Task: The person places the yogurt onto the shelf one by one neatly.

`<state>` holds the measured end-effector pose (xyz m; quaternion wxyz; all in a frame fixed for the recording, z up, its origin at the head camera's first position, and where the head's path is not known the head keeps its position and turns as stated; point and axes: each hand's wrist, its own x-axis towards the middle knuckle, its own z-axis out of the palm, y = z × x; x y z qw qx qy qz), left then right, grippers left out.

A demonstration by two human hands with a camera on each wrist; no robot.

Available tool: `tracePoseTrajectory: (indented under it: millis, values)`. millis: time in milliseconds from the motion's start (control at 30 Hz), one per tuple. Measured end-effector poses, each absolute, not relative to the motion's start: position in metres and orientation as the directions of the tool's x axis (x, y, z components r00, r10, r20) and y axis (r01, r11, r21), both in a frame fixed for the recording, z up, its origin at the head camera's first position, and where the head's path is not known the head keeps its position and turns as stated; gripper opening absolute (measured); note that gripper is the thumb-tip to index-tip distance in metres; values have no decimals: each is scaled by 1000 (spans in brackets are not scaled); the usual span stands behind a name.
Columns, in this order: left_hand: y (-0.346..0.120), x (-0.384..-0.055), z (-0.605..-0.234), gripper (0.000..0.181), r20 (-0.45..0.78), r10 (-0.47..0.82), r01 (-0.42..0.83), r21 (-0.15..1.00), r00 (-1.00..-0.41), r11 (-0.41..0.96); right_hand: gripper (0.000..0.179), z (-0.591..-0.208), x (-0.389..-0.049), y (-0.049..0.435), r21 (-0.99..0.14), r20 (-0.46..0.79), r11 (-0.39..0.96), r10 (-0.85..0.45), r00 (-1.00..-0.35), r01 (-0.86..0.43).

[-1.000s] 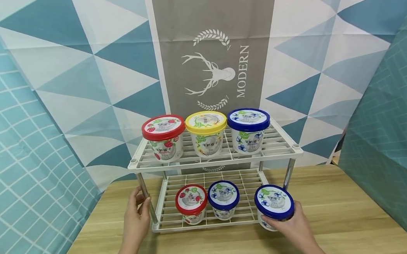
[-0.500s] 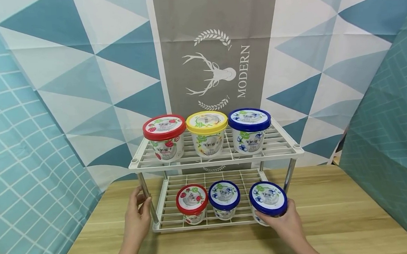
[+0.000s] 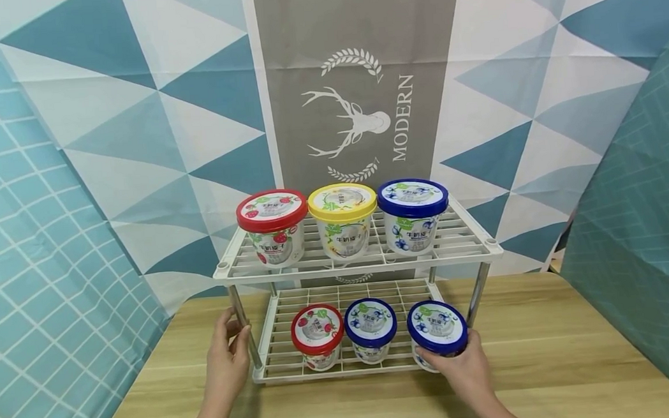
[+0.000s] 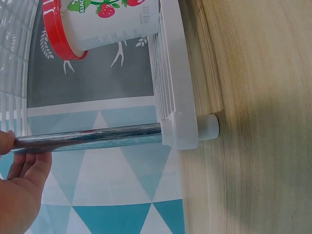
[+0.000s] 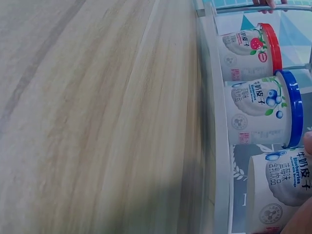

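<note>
With my right hand (image 3: 465, 370) I grip a white tub with a blue lid (image 3: 437, 324) at the right front of the rack's lower shelf (image 3: 333, 375). Whether its base touches the shelf I cannot tell. To its left on that shelf stand a blue-lidded tub (image 3: 370, 325) and a red-lidded tub (image 3: 317, 330). My left hand (image 3: 227, 362) is at the rack's left front post. In the left wrist view, its thumb and fingers lie on opposite sides of that metal post (image 4: 97, 139), pinching it. Part of the held tub (image 5: 280, 192) shows in the right wrist view.
On the rack's upper shelf (image 3: 315, 274) stand larger tubs with a red lid (image 3: 272, 211), a yellow lid (image 3: 342, 202) and a blue lid (image 3: 412, 199). The rack rests on a wooden table (image 3: 538, 350). Patterned cloth (image 3: 198, 147) hangs behind and at both sides.
My right hand has moved left with the blue-lidded tub, bringing it from outside the right front corner to over the lower shelf. My left hand has stayed at the post.
</note>
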<state>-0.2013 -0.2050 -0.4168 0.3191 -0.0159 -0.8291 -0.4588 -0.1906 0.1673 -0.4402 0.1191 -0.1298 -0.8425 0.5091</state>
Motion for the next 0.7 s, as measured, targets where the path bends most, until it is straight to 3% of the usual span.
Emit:
tracePoseTrajectory:
  millis: [433, 700]
  values:
    - [-205, -202, -417, 43, 519, -272, 303, 769, -810, 563, 106, -446, -198, 156, -919, 100, 390, 366, -925, 55]
    - [-205, -201, -416, 41, 560, -259, 341, 744, -787, 575, 105, -452, -207, 152, -924, 145, 383, 362, -921, 5]
